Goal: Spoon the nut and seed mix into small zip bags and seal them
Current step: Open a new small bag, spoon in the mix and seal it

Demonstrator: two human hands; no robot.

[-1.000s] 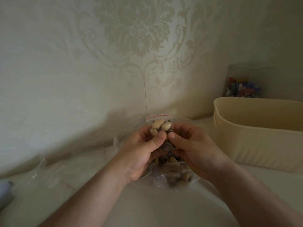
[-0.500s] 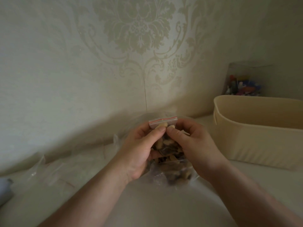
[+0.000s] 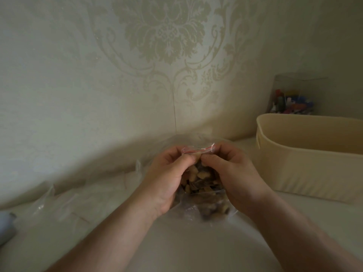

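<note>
Small zip bag [image 3: 198, 185] held up between my hands, above table. Left hand [image 3: 167, 181] and right hand [image 3: 233, 177] both pinch red zip strip [image 3: 197, 151]. Film soft, slippery, light; nuts shift. I judge grip belongs on strip, not belly.
</note>
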